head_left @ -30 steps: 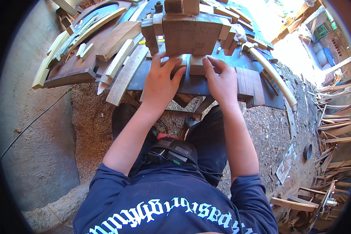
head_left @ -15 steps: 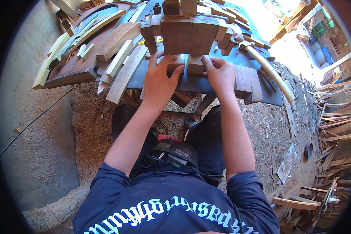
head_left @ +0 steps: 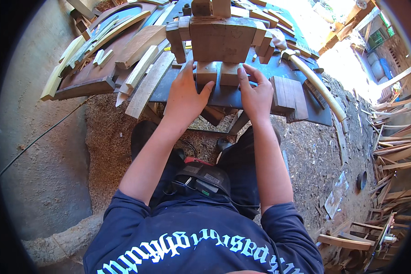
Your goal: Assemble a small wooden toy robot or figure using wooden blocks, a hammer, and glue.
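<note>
Steadying two small blocks from both sides looks, in the head view, best done with light, even pressure, since a harder push from one hand could twist the pair out of line. The left block (head_left: 206, 76) and right block (head_left: 229, 76) sit side by side on the dark blue surface (head_left: 227, 97), a narrow gap between them, just in front of a thick upright board (head_left: 221, 41); whether they touch that board cannot be told. The left hand (head_left: 185, 93) has its fingers along the outer side of the left block and its thumb tip near the front. The right hand (head_left: 256, 95) curves beside the right block, thumb and forefinger near its outer side. Both hands are loosely bent, but I cannot tell whether either grip is closed on its block. Sighting along the two front faces and keeping the thumbs low would help judge how square they sit

Counted in the same view: two hands, two blocks, one upright board, one hammer (head_left: 318, 86) with a long curved handle, two short pale sticks (head_left: 106, 58), and one dark round dish (head_left: 361, 180) on the floor
</note>
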The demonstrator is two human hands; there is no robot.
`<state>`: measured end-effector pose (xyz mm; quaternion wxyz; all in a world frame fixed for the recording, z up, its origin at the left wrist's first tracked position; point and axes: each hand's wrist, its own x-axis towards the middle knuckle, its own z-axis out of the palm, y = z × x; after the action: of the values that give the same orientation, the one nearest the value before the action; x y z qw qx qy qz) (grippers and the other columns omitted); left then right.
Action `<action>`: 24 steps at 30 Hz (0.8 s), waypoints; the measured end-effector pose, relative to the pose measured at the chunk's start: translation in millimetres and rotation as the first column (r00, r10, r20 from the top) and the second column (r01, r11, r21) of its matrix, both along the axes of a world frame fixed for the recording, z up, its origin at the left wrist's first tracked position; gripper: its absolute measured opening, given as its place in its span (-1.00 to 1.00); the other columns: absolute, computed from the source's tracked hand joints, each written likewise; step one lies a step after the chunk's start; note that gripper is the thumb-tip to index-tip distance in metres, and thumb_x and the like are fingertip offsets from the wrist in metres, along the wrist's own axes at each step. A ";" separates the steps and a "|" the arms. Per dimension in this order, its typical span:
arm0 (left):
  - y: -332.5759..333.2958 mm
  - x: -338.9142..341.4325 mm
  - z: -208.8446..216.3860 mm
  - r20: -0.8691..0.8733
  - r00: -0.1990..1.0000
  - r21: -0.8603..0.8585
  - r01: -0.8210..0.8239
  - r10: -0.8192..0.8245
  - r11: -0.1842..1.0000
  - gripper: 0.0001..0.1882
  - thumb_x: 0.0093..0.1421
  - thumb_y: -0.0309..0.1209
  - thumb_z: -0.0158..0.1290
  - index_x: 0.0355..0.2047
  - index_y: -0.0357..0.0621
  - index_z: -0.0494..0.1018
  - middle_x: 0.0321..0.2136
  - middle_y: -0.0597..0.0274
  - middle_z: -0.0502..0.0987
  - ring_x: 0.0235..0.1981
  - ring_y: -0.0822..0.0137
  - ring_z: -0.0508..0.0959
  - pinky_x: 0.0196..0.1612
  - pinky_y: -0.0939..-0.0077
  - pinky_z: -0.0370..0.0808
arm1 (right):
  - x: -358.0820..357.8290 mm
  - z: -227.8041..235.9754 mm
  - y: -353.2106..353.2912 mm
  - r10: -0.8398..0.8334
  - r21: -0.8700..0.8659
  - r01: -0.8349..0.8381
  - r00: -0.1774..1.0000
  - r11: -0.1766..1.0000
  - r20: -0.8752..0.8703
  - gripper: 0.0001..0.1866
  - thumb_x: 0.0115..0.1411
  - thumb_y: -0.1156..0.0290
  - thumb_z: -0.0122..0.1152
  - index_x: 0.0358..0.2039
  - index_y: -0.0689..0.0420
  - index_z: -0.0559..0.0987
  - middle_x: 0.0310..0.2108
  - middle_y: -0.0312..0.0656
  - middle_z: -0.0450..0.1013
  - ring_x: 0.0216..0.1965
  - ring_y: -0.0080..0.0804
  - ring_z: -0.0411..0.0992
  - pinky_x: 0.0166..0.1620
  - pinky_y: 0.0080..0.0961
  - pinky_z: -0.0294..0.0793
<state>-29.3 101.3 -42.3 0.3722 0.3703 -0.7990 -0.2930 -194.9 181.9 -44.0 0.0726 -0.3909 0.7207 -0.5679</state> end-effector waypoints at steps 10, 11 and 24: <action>-0.5 3.5 -3.1 0.040 0.999 -0.071 -0.017 0.020 0.997 -0.27 0.21 -0.34 0.28 0.30 -0.37 0.24 0.15 -0.23 0.46 0.17 -0.04 0.54 0.23 0.19 0.52 | -5.6 -9.4 -1.0 0.079 -0.103 -0.075 0.996 0.992 0.038 -0.59 0.33 0.25 0.26 0.09 0.22 0.60 -0.12 -0.02 0.63 -0.15 -0.31 0.63 -0.13 -0.38 0.62; 1.2 6.0 -2.8 0.016 1.000 -0.081 -0.010 0.011 0.997 -0.27 0.21 -0.35 0.28 0.31 -0.35 0.24 0.15 -0.22 0.46 0.19 -0.03 0.53 0.24 0.20 0.51 | -6.1 -9.7 -1.0 0.078 -0.107 -0.073 0.996 0.992 0.036 -0.59 0.33 0.25 0.26 0.09 0.22 0.60 -0.12 -0.02 0.63 -0.15 -0.31 0.63 -0.13 -0.38 0.62; 8.8 37.1 17.6 -0.054 0.997 -0.007 0.046 -0.046 0.999 -0.51 0.25 -0.42 0.23 0.16 -0.30 0.45 0.02 -0.11 0.57 0.06 0.07 0.62 0.08 0.25 0.61 | 3.2 52.0 20.3 -0.215 -0.398 -0.076 0.740 0.914 -0.637 -0.84 0.12 0.58 0.28 -0.26 0.14 0.66 -0.28 -0.16 0.60 -0.31 -0.22 0.57 -0.26 -0.36 0.54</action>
<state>7.8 110.1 -24.7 0.3879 0.3425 -0.7979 -0.3092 -191.7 202.2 8.1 -0.2936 -0.5467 0.5814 -0.5262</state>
